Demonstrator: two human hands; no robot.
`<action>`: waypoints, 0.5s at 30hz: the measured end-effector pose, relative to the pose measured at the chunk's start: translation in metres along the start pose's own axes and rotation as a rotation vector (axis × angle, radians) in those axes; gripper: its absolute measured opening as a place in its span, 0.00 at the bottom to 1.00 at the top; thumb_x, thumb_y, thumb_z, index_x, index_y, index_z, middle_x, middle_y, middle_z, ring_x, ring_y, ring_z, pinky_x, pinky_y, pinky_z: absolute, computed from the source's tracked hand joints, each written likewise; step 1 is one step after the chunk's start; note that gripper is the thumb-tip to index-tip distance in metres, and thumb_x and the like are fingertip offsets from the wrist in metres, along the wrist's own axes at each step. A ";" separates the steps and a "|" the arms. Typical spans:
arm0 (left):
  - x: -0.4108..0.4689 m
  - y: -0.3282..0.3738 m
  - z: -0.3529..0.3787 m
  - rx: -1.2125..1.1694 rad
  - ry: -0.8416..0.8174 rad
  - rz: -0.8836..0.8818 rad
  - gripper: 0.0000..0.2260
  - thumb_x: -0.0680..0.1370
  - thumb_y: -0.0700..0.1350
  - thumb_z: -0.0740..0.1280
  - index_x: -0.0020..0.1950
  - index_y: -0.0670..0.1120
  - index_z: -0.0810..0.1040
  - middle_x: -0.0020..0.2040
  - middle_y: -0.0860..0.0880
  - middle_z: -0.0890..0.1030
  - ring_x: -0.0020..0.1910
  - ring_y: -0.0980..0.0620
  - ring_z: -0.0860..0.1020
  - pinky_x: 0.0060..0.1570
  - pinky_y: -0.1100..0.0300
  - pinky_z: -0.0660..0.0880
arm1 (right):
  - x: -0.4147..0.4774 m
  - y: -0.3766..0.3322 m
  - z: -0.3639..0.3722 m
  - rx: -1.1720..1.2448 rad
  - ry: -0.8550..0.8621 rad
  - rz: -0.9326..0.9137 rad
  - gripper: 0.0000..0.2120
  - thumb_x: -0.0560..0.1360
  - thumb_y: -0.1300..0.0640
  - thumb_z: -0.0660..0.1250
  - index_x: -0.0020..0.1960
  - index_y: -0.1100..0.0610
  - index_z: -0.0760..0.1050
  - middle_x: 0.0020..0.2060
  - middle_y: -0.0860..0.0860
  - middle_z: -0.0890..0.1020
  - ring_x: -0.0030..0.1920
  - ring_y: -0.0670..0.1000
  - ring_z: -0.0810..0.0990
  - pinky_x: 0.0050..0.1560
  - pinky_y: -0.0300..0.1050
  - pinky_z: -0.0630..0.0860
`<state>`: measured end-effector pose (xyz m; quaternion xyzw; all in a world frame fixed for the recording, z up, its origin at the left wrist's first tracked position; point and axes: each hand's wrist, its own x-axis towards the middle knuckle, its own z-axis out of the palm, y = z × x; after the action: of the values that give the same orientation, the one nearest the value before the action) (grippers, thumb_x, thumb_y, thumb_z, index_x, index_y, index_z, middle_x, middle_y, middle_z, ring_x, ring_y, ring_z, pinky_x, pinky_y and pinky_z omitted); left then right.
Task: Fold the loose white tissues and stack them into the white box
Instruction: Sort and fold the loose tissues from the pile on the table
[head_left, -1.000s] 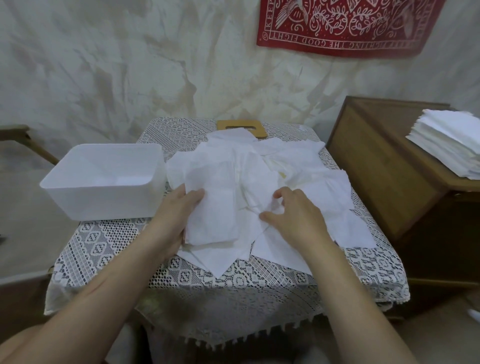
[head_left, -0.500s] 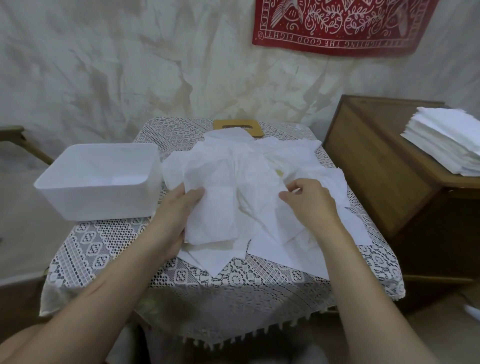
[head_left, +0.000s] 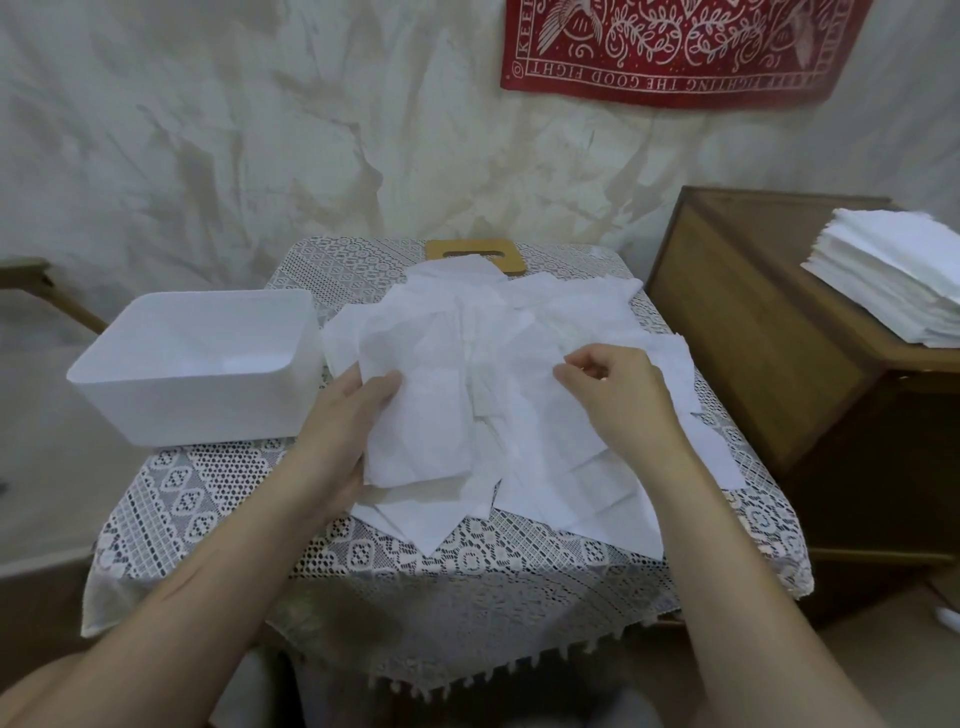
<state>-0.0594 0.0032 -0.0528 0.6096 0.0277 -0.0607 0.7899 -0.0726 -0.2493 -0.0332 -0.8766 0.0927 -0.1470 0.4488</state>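
My left hand (head_left: 343, 431) pinches a folded tissue (head_left: 421, 415); at three o'clock my right hand (head_left: 618, 400) pinches one loose sheet (head_left: 535, 395). The pile (head_left: 571, 483) beneath could cling and lift too.

I see a white lace cloth (head_left: 467, 566) draped over the counter, with a tan wooden board with a slot handle (head_left: 517, 262) at its far edge. Brown wooden cabinet (head_left: 737, 332) just beside, right. Red printed cloth (head_left: 675, 52) on the mottled wall.
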 end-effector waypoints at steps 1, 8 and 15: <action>0.000 -0.001 0.000 0.002 0.000 -0.003 0.10 0.85 0.41 0.62 0.63 0.46 0.80 0.56 0.47 0.87 0.56 0.46 0.85 0.55 0.48 0.80 | 0.000 0.000 0.001 0.037 -0.021 0.001 0.05 0.77 0.51 0.72 0.43 0.48 0.81 0.32 0.44 0.79 0.36 0.46 0.75 0.38 0.43 0.68; 0.002 -0.005 0.001 -0.013 -0.012 -0.033 0.11 0.85 0.42 0.63 0.66 0.47 0.79 0.58 0.47 0.86 0.59 0.44 0.84 0.56 0.45 0.80 | -0.012 -0.017 -0.010 0.625 -0.111 0.177 0.03 0.80 0.57 0.70 0.53 0.55 0.81 0.29 0.46 0.77 0.26 0.45 0.70 0.25 0.36 0.66; -0.002 -0.005 0.009 -0.076 -0.053 -0.057 0.14 0.86 0.45 0.61 0.70 0.46 0.77 0.61 0.47 0.86 0.61 0.47 0.83 0.60 0.48 0.79 | -0.023 -0.031 0.009 0.850 -0.307 0.223 0.04 0.79 0.58 0.70 0.47 0.51 0.81 0.35 0.48 0.81 0.33 0.46 0.75 0.33 0.40 0.68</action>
<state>-0.0619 -0.0064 -0.0556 0.5763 0.0262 -0.0982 0.8109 -0.0906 -0.2173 -0.0172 -0.6113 0.0505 0.0085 0.7897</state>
